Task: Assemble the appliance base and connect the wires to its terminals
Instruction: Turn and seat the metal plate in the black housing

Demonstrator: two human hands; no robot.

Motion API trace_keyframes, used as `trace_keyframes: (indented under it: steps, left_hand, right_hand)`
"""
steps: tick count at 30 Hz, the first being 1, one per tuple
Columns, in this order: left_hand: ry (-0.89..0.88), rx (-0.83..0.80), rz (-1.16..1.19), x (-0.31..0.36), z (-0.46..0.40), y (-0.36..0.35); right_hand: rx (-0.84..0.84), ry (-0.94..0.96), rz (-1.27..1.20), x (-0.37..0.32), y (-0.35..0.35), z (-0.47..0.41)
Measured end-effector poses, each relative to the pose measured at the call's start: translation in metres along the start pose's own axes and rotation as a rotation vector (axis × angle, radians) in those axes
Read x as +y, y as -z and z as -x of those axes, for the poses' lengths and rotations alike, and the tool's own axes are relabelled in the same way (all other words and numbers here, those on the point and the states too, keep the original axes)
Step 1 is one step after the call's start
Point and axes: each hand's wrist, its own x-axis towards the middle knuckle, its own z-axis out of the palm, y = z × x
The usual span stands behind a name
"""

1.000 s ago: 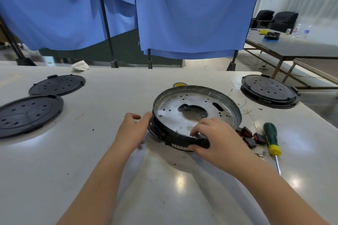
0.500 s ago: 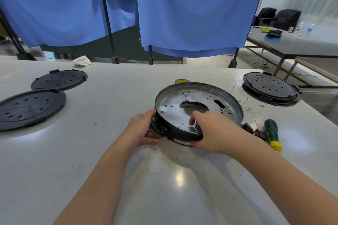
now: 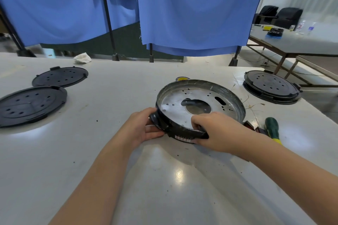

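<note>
While the left hand (image 3: 141, 129) cups the black outer rim of the appliance base (image 3: 200, 109) at its near-left side, fingers curled under the edge, the right hand (image 3: 218, 133) clamps the near rim from the other side, thumb hooked over the lip onto the metal plate and fingers wrapped below, so the two hands are apart with the base pinned between them. That two-sided grip looks meant to steady or turn the shallow round part, and its near edge seems raised slightly off the table (image 3: 164, 179), though I cannot tell for certain. The base sits a little right of the table's middle, its perforated silver inner plate facing up, presumably so the terminals can be reached. Just beside it on the right lie small dark red connectors (image 3: 251, 125) and a green-handled screwdriver (image 3: 272, 129), kept near the working hand. A stack of black round covers (image 3: 270, 86) waits toward the far right corner, and two more black perforated discs (image 3: 31, 104) lie well apart by the left edge, out of the way.
</note>
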Motion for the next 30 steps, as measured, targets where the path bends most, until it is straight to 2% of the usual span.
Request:
trace_keyframes:
  steps: [6, 14, 19, 24, 30]
  left_hand:
    - [0.014, -0.014, -0.035, 0.0, 0.0, -0.001]
    - [-0.009, -0.014, 0.049, -0.002, -0.001, -0.002]
    - [-0.035, 0.002, 0.101, -0.001, -0.004, 0.002]
    - [-0.052, -0.006, 0.094, -0.002, -0.006, 0.002]
    - [-0.093, -0.024, 0.079, -0.003, -0.005, 0.002]
  right_hand:
    - [0.04, -0.005, -0.076, 0.004, 0.003, 0.005]
    - [0.038, -0.034, -0.187, 0.001, 0.004, 0.001]
    - [0.109, -0.061, -0.231, 0.0, 0.016, 0.002]
    - [0.227, -0.099, -0.171, 0.001, 0.033, 0.004]
    - [0.216, 0.004, -0.077, -0.019, 0.01, 0.019]
